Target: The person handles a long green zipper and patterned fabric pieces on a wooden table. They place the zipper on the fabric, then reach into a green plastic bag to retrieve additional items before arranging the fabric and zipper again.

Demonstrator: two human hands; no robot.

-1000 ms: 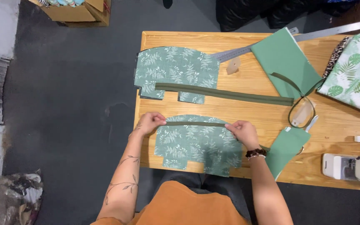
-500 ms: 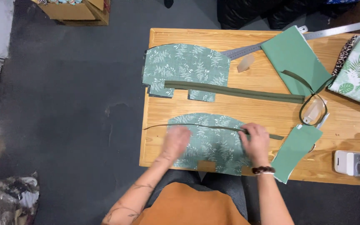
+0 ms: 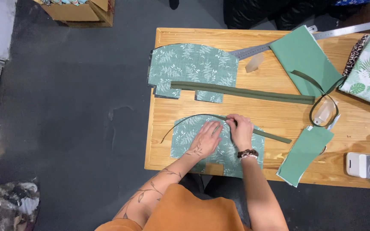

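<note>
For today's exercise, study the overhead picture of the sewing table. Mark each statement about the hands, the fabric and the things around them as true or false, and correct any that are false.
1. Both hands rest on the near leaf-print fabric piece. True: the left hand lies flat and the right hand presses at its top edge.
2. The thin green strip lies straight along the fabric. False: it curves in an arc over the fabric's top edge.
3. A metal ruler lies at the far side of the wooden table. True.
4. The wide green band is held in the left hand. False: it lies alone, across the far leaf-print piece.
</note>
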